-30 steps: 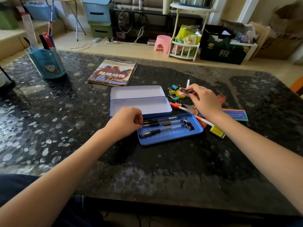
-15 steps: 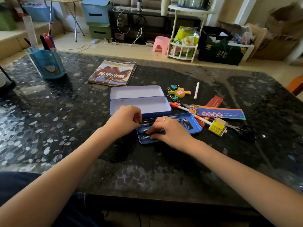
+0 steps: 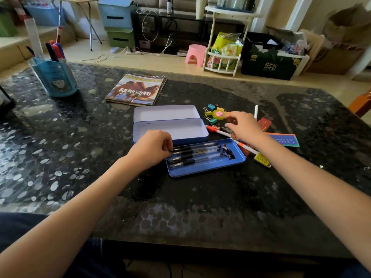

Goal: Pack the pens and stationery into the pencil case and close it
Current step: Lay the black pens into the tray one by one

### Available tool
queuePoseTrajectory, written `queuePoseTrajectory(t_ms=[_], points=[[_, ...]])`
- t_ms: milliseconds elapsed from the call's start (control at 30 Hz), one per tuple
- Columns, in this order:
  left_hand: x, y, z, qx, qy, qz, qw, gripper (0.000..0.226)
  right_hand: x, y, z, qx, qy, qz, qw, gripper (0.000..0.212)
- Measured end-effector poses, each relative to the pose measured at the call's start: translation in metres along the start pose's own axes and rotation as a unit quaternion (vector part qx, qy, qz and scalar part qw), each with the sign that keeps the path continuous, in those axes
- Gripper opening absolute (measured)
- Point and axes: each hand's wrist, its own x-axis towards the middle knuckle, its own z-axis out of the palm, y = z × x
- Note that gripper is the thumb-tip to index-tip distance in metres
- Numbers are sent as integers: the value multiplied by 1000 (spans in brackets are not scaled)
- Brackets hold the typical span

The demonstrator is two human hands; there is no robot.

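The right hand [image 3: 244,128] hovers empty, fingers loosely spread, over the orange pen [image 3: 220,132], which lies crosswise beneath it. The left hand [image 3: 153,148] pinches pens in the tray [image 3: 206,169]

A single wide-angle view looks out from the person's head, facing forward and tilted down over the dark table [image 3: 60,157]. Both forearms run in from the bottom corners towards the centre, where the open pencil case [image 3: 170,125] sits near the lens. Beyond the table's far edge the view takes in the floor and shelves. Straight lines bow towards the picture's edges.
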Motion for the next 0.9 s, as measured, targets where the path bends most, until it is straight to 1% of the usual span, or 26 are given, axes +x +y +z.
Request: queuePoseTrajectory(t_ms=[67, 100, 267, 333, 400, 433, 500, 567, 633, 700, 767, 833, 900], points=[[0, 0, 0, 0, 1, 0, 1000, 14, 8, 10, -2, -92, -82, 28, 992, 38], [0, 0, 0, 0, 1, 0, 1000, 14, 10, 12, -1, -111, -95, 32, 989, 36], [0, -1, 1, 5, 2, 2, 1000, 16, 4, 4, 5, -117, -44, 39, 991, 8], [0, -1, 1, 7, 2, 3, 1000, 16, 1, 3, 5, -120, -40, 34, 991, 4], [0, 0, 1, 7, 1, 4, 1000, 15, -1, 2, 4, -111, -28, 13, 993, 3], [0, 1, 1, 7, 2, 5, 1000, 15, -3, 2, 3, -88, -11, -8, 996, 3], [0, 1, 1, 8, 4, 6, 1000, 16, -8, 0, 1, 0, 25, -79, 997, 7], [0, 0, 0, 9, 8, 9, 1000, 15, -16, -6, 0, 78, 44, -159, 983, 12], [0, 0, 0, 11, 9, 9, 1000, 15, -25, -18, 1, 116, 52, -214, 969, 14], [0, 1, 0, 3, 22, 3, 1000, 13, -34, -32, 2, 157, 62, -237, 957, 14], [0, 5, -2, -29, 56, 2, 998, 14, -43, -47, 4, 214, 75, -248, 942, 16], [-1, 11, -4, -74, 84, 16, 994, 28, -52, -61, 4, 268, 95, -251, 925, 22], [0, 17, -5, -127, 75, 25, 989, 46, -60, -73, 3, 329, 118, -241, 905, 32]])
